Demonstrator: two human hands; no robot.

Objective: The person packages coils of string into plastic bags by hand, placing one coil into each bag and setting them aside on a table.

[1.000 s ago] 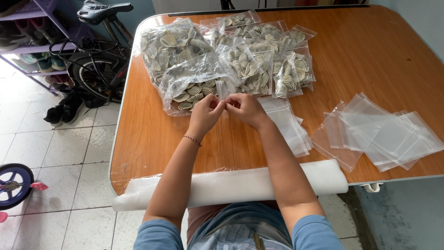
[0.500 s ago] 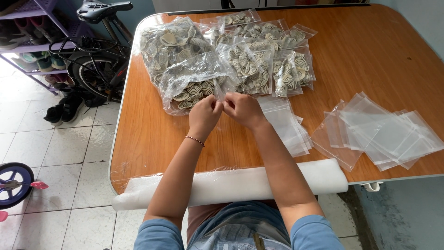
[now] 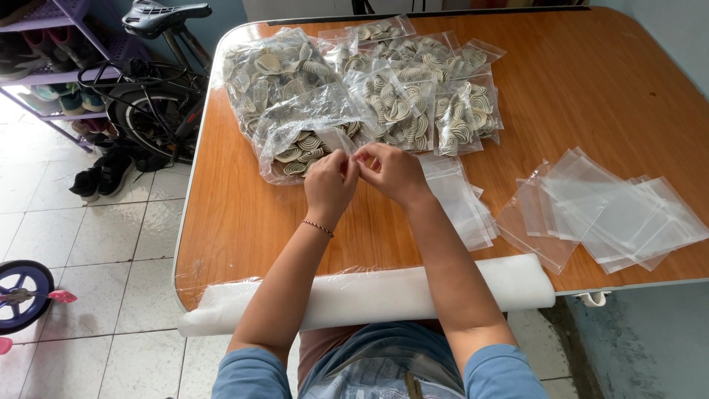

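White tile floor on the left, with a small wheel (image 3: pixel 22 295), some shoes (image 3: pixel 100 177) and a parked bicycle (image 3: pixel 151 89); then a big orange-brown table (image 3: pixel 635 96) filling the rest.

Near the left of the table, a fat clear bag of pale curly pieces (image 3: pixel 266 74); just beside it, more filled bags (image 3: pixel 421 89) heaped together, touching and overlapping.

In front of the heap, the left hand (image 3: pixel 330 185) and right hand (image 3: pixel 393 171) close together, fingertips nearly meeting; both pinched shut on the top edge of a small clear bag (image 3: pixel 329 140) with curly pieces inside — resting on the table against the heap; hard to tell just how the thin plastic sits between the fingers.

Compared with a moment ago, hardly any change — hands in the same spot, the pinch drawn a little tighter at the bag's mouth; looks like work on the bag's opening going on, not finished.

Right of the hands, a flat stack of empty bags (image 3: pixel 461 203); further right, a spread of bigger empty clear bags (image 3: pixel 613 214), well apart from the hands.

Along the near edge, a long white roll (image 3: pixel 413 292) in thin plastic.
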